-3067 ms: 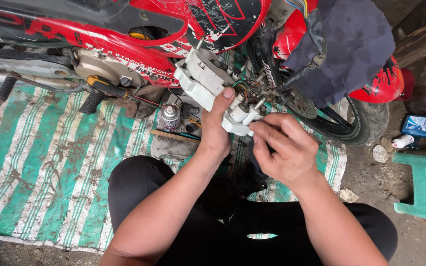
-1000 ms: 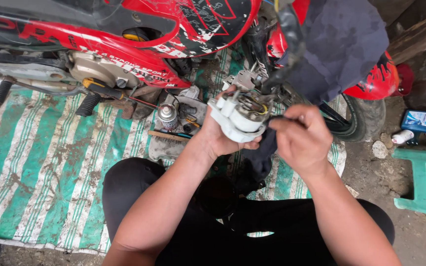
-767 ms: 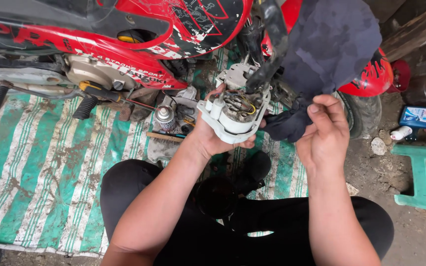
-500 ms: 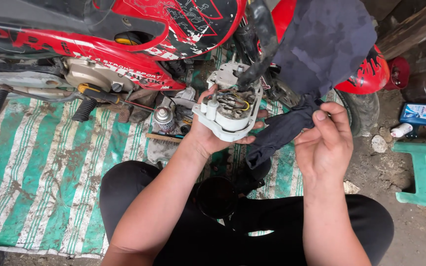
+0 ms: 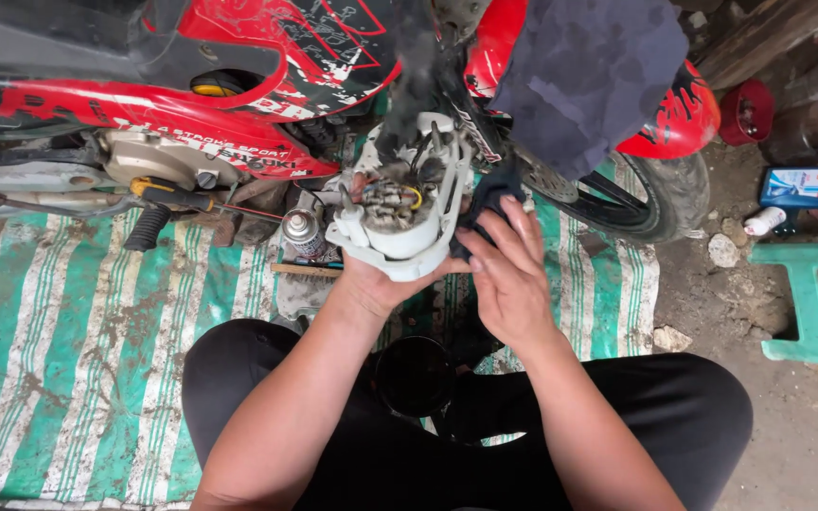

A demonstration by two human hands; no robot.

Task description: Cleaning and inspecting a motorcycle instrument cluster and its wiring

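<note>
Red-and-black motorcycle, green-and-white striped mat, off-white instrument housing — dark blue cloth.

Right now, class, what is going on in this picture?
A person sits cross-legged on a green striped mat beside a red motorcycle. The left hand holds up a white plastic housing from below, its open side showing wires and metal parts. The right hand presses a dark cloth against the housing's right edge. A small spray can stands on the mat, just left of the housing.
</note>
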